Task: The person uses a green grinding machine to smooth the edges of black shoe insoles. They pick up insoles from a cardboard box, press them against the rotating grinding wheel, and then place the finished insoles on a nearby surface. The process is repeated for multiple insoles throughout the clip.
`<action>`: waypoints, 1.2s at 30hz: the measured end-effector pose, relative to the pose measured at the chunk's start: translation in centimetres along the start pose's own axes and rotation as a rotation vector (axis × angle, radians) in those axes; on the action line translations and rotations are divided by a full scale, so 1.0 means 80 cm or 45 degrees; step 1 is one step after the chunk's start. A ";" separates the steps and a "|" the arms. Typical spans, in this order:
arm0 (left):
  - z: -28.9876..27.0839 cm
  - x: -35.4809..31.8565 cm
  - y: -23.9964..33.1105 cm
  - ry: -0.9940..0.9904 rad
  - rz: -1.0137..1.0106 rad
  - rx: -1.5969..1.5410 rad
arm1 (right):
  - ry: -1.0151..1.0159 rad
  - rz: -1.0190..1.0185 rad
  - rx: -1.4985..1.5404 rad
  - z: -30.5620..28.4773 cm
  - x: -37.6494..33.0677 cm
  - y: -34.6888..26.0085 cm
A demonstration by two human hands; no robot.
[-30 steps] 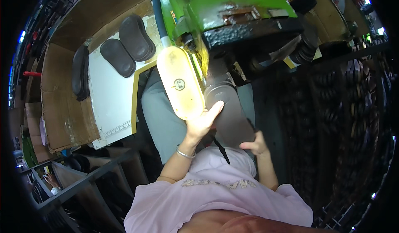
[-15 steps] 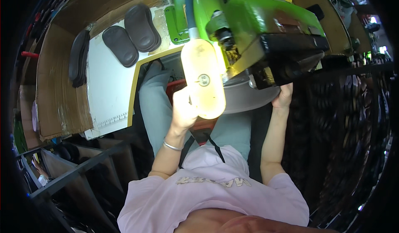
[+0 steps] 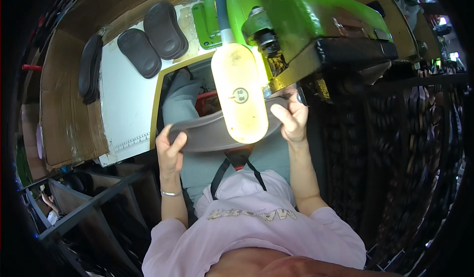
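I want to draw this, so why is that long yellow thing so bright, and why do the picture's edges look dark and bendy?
Head view: the lamp glows and washes out, hiding part of the grey sole that the left hand and right hand hold. Head view: the fisheye lens bends the white table edge and blackens the corners.

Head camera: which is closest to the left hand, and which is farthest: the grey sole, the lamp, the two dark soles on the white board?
From the left hand:
1. Grey sole: held in that hand, across the lap.
2. Lamp: glowing, just to its right, in front of the sole.
3. Dark soles: farthest, up on the white board, upper left.
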State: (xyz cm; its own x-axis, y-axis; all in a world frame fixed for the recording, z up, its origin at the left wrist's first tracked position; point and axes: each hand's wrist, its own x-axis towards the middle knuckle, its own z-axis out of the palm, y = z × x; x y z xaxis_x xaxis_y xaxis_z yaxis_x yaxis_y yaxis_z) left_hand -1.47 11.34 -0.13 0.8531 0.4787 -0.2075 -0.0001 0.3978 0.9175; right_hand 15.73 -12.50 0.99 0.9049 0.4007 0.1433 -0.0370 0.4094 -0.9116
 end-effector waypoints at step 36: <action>0.143 0.017 -0.032 -0.179 0.278 0.153 | 0.332 0.157 -0.184 -0.113 -0.041 -0.088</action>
State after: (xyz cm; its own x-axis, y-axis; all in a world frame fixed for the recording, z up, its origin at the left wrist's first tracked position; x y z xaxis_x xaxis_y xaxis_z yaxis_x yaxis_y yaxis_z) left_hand 5.67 2.06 1.11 0.9035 0.4267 0.0411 -0.1373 0.1973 0.9707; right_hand 16.85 -24.09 3.43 0.9763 0.2086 -0.0584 -0.1095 0.2425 -0.9639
